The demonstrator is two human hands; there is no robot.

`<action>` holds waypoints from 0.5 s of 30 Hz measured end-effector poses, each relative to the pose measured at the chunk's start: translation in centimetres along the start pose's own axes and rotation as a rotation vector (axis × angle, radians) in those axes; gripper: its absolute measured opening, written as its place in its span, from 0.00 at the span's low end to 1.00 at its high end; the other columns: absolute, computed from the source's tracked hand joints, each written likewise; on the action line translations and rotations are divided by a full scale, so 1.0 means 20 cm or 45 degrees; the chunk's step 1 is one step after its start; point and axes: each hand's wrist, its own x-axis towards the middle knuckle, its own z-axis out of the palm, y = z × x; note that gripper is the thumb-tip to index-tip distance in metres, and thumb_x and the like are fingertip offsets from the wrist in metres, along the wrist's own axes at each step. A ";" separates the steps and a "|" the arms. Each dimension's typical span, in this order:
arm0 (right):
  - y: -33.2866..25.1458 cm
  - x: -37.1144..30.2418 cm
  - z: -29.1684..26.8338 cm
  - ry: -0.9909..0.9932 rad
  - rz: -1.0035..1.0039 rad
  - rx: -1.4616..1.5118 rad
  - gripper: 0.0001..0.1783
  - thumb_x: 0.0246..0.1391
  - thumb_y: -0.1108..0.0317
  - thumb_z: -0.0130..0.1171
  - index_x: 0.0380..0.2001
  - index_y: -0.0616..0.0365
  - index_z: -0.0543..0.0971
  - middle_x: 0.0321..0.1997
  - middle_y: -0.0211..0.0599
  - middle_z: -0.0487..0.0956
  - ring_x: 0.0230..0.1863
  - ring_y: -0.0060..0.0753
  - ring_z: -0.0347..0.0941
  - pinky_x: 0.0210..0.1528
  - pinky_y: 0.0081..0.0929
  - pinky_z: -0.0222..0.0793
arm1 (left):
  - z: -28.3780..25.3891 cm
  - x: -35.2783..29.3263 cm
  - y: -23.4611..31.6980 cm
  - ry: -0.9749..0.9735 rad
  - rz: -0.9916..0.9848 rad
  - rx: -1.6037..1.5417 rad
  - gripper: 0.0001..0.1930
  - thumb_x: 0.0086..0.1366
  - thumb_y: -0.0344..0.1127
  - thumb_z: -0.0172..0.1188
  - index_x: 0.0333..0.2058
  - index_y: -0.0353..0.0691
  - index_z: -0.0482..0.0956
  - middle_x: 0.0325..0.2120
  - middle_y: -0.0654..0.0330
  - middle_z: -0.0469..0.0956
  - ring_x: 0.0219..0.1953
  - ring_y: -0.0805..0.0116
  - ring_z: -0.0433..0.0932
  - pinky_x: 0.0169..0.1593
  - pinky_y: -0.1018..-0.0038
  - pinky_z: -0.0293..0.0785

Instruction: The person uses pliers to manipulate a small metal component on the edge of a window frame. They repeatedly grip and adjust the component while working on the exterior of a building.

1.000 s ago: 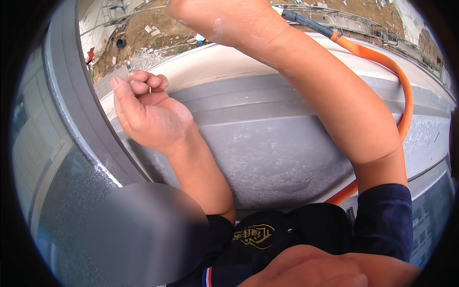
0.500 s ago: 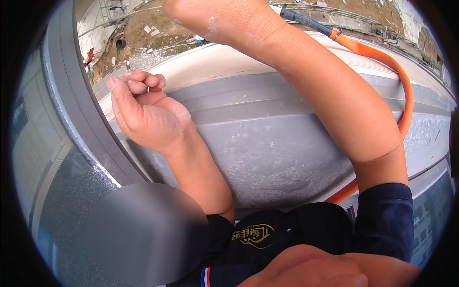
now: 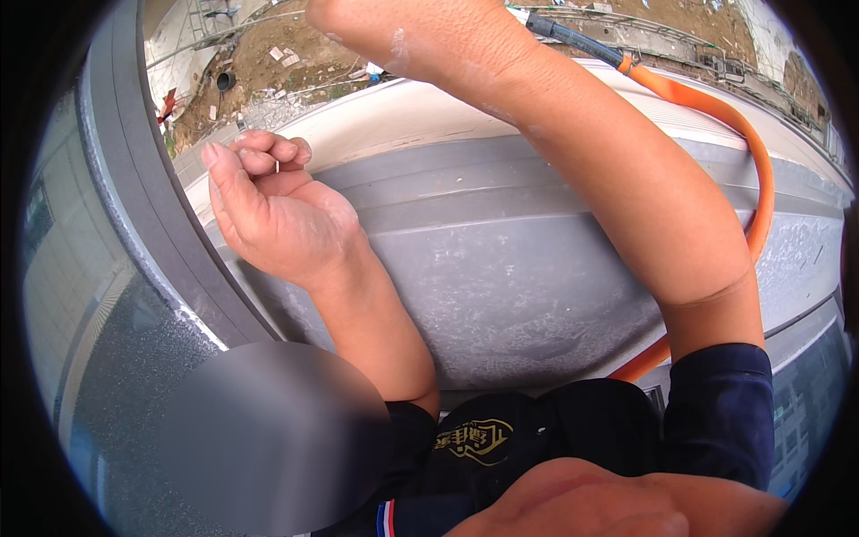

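Observation:
My left hand (image 3: pixel 282 215) is raised beside the dark grey window frame (image 3: pixel 165 161), palm turned up and dusted white. Its fingers curl loosely inward, with the thumb apart from them. A thin pale sliver shows between the fingers, too small to name. My right hand (image 3: pixel 358 20) reaches across the top of the view, and the upper edge cuts it off. Its fingers are out of sight; white smears mark the wrist. Behind that wrist runs a black cable-like piece (image 3: pixel 573 38) joined to an orange hose (image 3: pixel 707 100), which loops down past my right elbow.
Below my arms lies a grey ledge (image 3: pixel 519 286) with whitish scuffs, and a cream moulding (image 3: pixel 385 116) runs beyond it. Glass (image 3: pixel 116 376) fills the left side. Far below is bare earth (image 3: pixel 268 80) with rubble and a dark round container (image 3: pixel 225 81).

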 end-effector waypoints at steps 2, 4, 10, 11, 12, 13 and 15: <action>0.00 0.00 0.00 -0.002 0.003 -0.014 0.12 0.43 0.69 0.57 0.30 0.67 0.75 0.30 0.62 0.79 0.37 0.65 0.76 0.42 0.48 0.72 | 0.00 0.00 0.00 0.001 -0.001 -0.001 0.18 0.72 0.40 0.52 0.21 0.44 0.66 0.23 0.62 0.70 0.26 0.73 0.65 0.32 0.75 0.61; 0.00 0.00 -0.01 -0.011 0.015 -0.012 0.12 0.42 0.69 0.57 0.30 0.67 0.75 0.30 0.62 0.79 0.37 0.65 0.76 0.43 0.48 0.72 | 0.01 0.00 0.00 0.000 -0.001 -0.004 0.18 0.72 0.41 0.52 0.21 0.44 0.66 0.23 0.63 0.70 0.26 0.73 0.65 0.32 0.75 0.61; 0.01 0.00 0.00 0.018 -0.029 0.002 0.12 0.42 0.69 0.57 0.30 0.67 0.75 0.30 0.62 0.79 0.37 0.65 0.76 0.42 0.48 0.72 | 0.01 0.00 0.00 0.023 -0.007 0.006 0.17 0.71 0.40 0.52 0.21 0.44 0.66 0.23 0.63 0.69 0.26 0.73 0.65 0.32 0.75 0.60; 0.01 0.00 0.00 0.009 -0.020 -0.002 0.12 0.42 0.69 0.57 0.30 0.67 0.75 0.30 0.62 0.79 0.37 0.65 0.76 0.42 0.48 0.72 | 0.01 0.00 0.00 0.022 -0.005 0.007 0.17 0.71 0.40 0.52 0.21 0.44 0.66 0.23 0.63 0.69 0.26 0.73 0.65 0.32 0.75 0.60; 0.00 0.00 0.00 0.001 -0.010 -0.007 0.12 0.42 0.69 0.57 0.30 0.67 0.75 0.30 0.62 0.79 0.37 0.65 0.76 0.42 0.48 0.72 | 0.01 0.00 0.00 0.020 -0.004 0.007 0.17 0.71 0.40 0.52 0.21 0.44 0.66 0.23 0.63 0.69 0.26 0.73 0.65 0.32 0.75 0.60; 0.00 0.00 0.00 -0.008 0.000 -0.011 0.12 0.43 0.69 0.57 0.30 0.67 0.75 0.30 0.62 0.79 0.37 0.65 0.76 0.42 0.48 0.72 | 0.01 0.00 0.00 0.018 -0.002 0.008 0.17 0.71 0.40 0.52 0.21 0.44 0.66 0.23 0.63 0.69 0.26 0.73 0.65 0.32 0.75 0.60; 0.00 0.00 0.00 -0.009 0.001 -0.013 0.12 0.43 0.69 0.57 0.30 0.67 0.75 0.30 0.62 0.79 0.37 0.64 0.76 0.42 0.48 0.72 | 0.01 0.00 0.00 0.017 0.001 0.009 0.17 0.72 0.40 0.52 0.21 0.44 0.66 0.23 0.63 0.70 0.26 0.73 0.65 0.32 0.75 0.60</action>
